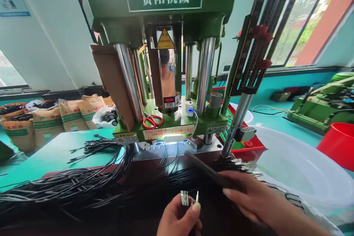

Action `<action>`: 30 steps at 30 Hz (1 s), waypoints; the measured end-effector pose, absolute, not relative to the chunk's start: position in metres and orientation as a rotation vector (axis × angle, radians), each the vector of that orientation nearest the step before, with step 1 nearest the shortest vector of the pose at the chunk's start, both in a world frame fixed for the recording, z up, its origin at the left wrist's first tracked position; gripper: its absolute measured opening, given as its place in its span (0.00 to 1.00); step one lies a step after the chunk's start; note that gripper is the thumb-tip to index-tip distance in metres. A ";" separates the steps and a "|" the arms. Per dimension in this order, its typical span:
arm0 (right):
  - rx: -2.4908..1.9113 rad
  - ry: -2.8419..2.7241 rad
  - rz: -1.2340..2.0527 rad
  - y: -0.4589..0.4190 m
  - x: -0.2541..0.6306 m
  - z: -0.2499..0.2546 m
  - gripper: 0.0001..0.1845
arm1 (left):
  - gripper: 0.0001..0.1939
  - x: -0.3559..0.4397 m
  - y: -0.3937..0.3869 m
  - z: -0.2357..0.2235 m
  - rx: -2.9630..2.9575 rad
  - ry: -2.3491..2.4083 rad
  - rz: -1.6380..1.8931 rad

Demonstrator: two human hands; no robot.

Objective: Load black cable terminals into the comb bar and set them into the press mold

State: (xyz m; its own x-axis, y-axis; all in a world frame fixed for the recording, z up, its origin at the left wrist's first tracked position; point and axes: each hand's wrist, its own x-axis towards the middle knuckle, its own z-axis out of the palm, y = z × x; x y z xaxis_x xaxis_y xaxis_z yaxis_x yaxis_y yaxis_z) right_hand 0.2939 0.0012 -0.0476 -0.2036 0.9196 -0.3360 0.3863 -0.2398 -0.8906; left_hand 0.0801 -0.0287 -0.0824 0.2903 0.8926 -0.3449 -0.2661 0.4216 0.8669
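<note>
My left hand [179, 217], near the bottom centre, is closed in a pinch on small silvery metal connector pieces [184, 198]. A thin pin with a white tip sticks up by its thumb. To the right, my right hand [256, 196] is wrapped round a long, flat dark bar [206, 166], blurred, which points up and left toward the press. The bar's exact kind cannot be made out. Beneath both hands, black cables [69, 188] lie across the dark work surface. Several thin cables [172, 158] run out of the lit lower part of the green press [163, 14].
Red-handled scissors [152, 121] lie on the press's green plate. A large white tub [301, 162] and a red bucket [339, 145] stand at right. Paper sacks [69, 116] line the left wall. Metal-ended cables [243, 166] lie by my right hand. Another person [167, 81] is behind the press.
</note>
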 end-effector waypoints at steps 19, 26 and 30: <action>-1.173 -0.975 1.476 -0.024 0.223 -0.077 0.27 | 0.26 0.085 -0.028 -0.090 0.988 0.984 0.768; -1.154 -1.049 1.528 -0.022 0.227 -0.080 0.25 | 0.26 0.087 -0.028 -0.089 0.986 1.020 0.740; -1.152 -1.088 1.475 -0.024 0.226 -0.077 0.23 | 0.25 0.086 -0.027 -0.086 0.970 1.044 0.720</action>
